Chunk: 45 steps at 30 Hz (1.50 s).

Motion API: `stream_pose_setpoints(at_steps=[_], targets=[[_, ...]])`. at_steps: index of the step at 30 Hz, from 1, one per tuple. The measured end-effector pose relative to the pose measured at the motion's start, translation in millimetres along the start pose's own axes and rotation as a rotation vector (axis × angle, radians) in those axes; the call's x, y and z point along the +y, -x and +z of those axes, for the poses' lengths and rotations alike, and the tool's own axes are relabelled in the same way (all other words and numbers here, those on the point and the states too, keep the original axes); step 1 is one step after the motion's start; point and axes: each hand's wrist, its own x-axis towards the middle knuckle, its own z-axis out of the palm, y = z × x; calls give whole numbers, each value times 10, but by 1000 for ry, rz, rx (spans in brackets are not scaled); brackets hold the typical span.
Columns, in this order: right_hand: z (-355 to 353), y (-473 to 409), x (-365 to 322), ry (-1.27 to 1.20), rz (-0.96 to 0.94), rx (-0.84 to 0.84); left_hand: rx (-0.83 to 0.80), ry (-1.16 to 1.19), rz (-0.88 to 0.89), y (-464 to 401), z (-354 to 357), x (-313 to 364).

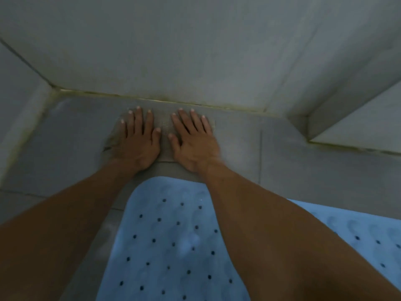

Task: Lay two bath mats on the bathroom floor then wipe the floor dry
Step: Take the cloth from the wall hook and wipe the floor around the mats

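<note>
Both hands flat on a grey cloth (165, 135) near the back wall (195, 51). Left hand (138, 137) and right hand (193, 140) lie side by side, fingers straight and spread, pressing the cloth onto the grey floor (71, 135). Nothing gripped. One blue mat (173, 240) with holes lies between the forearms, just behind the cloth. A second blue mat (358, 231) is at the right, beside the first.

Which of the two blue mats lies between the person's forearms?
The blue perforated rubber bath mat with the rounded end; the other blue mat lies outside the right forearm.
</note>
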Motion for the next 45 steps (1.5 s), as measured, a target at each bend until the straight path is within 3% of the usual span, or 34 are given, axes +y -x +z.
stream_pose_setpoints(at_steps=[12, 16, 20, 30, 37, 45], targets=[[-867, 1630, 2189, 145, 69, -47, -55, 112, 125, 750, 255, 2640], [-1121, 2162, 2891, 186, 40, -77, 9, 155, 159, 1106, 351, 3445], [-1350, 2660, 3597, 213, 108, -98, -99, 178, 251, 1387, 416, 4274], [-1946, 3975, 5122, 141, 402, -63, -152, 208, 474, 1830, 633, 6341], [-1943, 4187, 5243, 137, 497, -51, -114, 126, 563, 1914, 706, 6556], [-1806, 4938, 4784, 138, 569, 26, -102, 110, 715, 2516, 753, 6434]])
